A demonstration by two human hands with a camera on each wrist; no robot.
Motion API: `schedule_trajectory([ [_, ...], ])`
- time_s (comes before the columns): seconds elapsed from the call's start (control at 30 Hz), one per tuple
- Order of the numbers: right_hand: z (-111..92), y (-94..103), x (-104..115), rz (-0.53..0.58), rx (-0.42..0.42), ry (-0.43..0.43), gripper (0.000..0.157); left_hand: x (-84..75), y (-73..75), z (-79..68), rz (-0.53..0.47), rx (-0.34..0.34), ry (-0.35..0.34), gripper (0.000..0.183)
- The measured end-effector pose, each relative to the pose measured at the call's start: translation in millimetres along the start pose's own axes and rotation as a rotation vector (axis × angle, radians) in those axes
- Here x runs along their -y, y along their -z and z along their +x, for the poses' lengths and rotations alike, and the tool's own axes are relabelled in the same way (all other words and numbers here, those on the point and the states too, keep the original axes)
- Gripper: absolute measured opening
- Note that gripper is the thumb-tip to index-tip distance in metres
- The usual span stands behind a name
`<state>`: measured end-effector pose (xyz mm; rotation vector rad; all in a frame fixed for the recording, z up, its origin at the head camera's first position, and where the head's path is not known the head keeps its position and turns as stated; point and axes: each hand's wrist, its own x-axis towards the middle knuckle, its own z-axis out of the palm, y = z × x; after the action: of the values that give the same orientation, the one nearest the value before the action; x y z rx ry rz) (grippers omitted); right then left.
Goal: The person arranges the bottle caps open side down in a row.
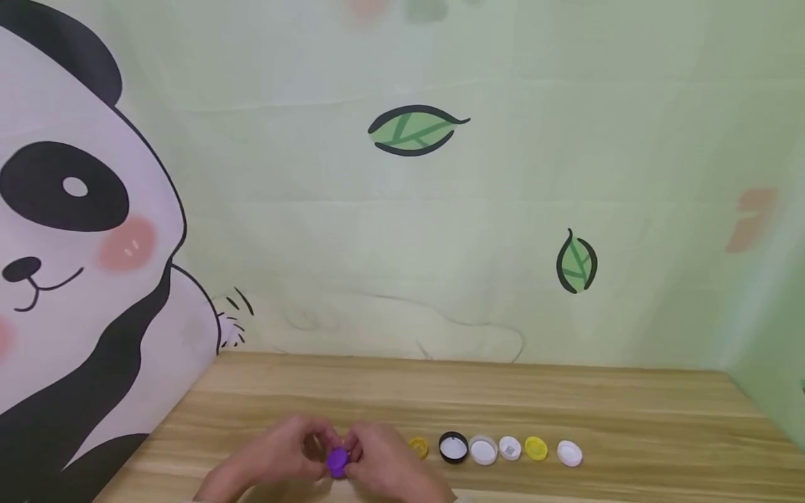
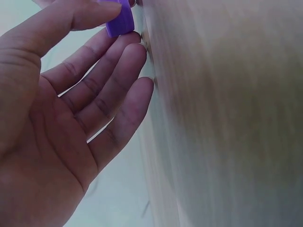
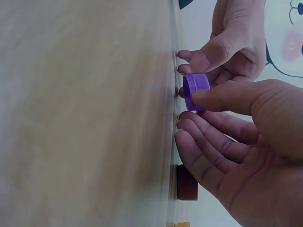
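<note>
Both hands meet over a small purple bottle cap (image 1: 337,461) at the front left of the table. My left hand (image 1: 283,447) pinches one side of it between thumb and forefinger. Opposite, the thumb and fingers of my right hand (image 1: 390,457) grip the other side. In the right wrist view the cap (image 3: 200,81) stands on edge, its ribbed side showing and its hollow turned toward the camera's left. The left wrist view shows only part of the cap (image 2: 121,22) under the thumb, with the other fingers loosely spread. Just beyond the right hand lies a yellow cap (image 1: 418,448), partly hidden.
A row of caps runs rightward along the wooden table (image 1: 478,398): a black-rimmed lid (image 1: 453,457), white caps (image 1: 483,450), another yellow cap (image 1: 536,448) and a white cap (image 1: 569,453) at the end. Behind the table hangs a pale green panda-print backdrop (image 1: 302,230).
</note>
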<state>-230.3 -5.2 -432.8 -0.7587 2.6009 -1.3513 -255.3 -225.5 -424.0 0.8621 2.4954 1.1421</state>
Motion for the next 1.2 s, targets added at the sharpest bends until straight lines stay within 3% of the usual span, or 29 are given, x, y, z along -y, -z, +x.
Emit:
schedule_trajectory([
  [0.17, 0.4, -1.5, 1.2, -0.022, 0.002, 0.015, 0.018, 0.7, -0.6, -2.5, -0.02, 0.008, 0.022, 0.025],
  [0.5, -0.2, -3.5, 2.0, -0.04, -0.025, 0.048, 0.015, 3.8, -1.8, -4.0, 0.013, -0.014, 0.001, 0.027],
  [0.93, 1.0, -0.7, 2.5, -0.067, -0.033, 0.026, 0.019, 1.4, -3.1, -0.7, -0.004, -0.018, 0.019, 0.026],
  [1.2, -1.2, -1.6, 4.3, -0.004, -0.014, -0.009, 0.018, 0.2, -3.6, -1.4, -0.011, -0.008, 0.019, 0.025],
])
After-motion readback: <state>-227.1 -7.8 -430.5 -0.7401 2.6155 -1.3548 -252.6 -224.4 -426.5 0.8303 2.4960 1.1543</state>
